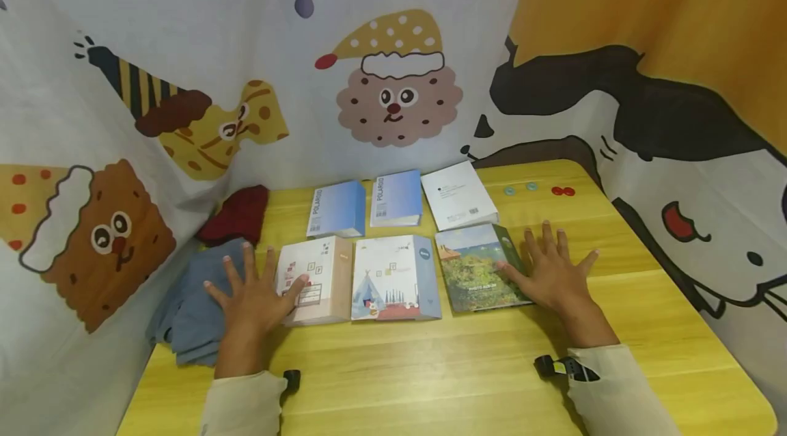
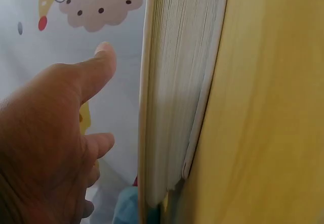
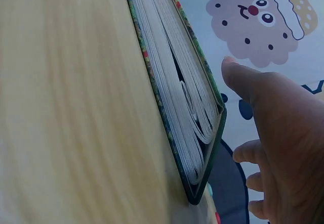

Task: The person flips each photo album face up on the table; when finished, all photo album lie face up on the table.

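Observation:
With fingers spread, my left hand (image 1: pixel 255 303) hovers at the left end of the front row, its thumb over a cream photo album (image 1: pixel 316 292). That album's page edges (image 2: pixel 177 82) face me in the left wrist view, apart from the thumb. In the middle lies an album with a tent picture (image 1: pixel 393 285) and a blue spine. My right hand (image 1: pixel 556 279) is spread too, its thumb over the corner of a green landscape photo album (image 1: pixel 476 272). The right wrist view shows this album's thick pages (image 3: pixel 172 77) beside the hand. Both hands are empty.
Behind stand two blue albums (image 1: pixel 335 207) (image 1: pixel 396 197) and a white one (image 1: pixel 458 193). Grey-blue cloth (image 1: pixel 190 313) and a dark red cloth (image 1: pixel 236 214) lie at left. Teal rings (image 1: pixel 509 191) and red ones (image 1: pixel 562 191) sit back right. Printed curtains (image 1: pixel 246 12) border the table (image 1: pixel 430 381).

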A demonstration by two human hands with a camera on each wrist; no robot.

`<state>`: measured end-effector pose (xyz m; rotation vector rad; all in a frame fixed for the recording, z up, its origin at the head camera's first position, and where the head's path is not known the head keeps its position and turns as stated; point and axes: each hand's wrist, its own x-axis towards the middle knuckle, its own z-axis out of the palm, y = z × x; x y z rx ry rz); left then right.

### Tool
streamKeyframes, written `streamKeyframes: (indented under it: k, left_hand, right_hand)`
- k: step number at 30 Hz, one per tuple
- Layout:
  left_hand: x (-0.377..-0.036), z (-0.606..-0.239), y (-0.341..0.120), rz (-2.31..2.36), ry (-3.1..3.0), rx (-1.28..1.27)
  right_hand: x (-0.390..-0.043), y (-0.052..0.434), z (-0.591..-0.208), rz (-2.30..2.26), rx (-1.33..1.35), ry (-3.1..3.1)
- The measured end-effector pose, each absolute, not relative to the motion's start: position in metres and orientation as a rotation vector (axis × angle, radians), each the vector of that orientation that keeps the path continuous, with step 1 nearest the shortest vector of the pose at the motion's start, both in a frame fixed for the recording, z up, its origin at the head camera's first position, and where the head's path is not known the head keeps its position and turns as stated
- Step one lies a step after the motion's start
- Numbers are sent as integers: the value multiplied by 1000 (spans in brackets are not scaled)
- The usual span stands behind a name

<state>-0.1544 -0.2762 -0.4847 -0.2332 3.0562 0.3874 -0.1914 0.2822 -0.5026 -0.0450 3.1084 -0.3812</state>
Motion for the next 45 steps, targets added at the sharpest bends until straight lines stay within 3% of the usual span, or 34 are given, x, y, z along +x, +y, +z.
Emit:
streamKeyframes:
  k: [18,35,45]
  left_hand:
    - [-163,-475,-222,334,3121,32]
    - [-171,-462,-84,355,3104,455]
    - [-168,-461,-20,376,2996,571]
  right_hand:
    - [-198,274,-494,-410,-221,3082]
    - [-251,304,-494,-795,-617,2790]
    - [-267,321,-503,-1037,-589,2725]
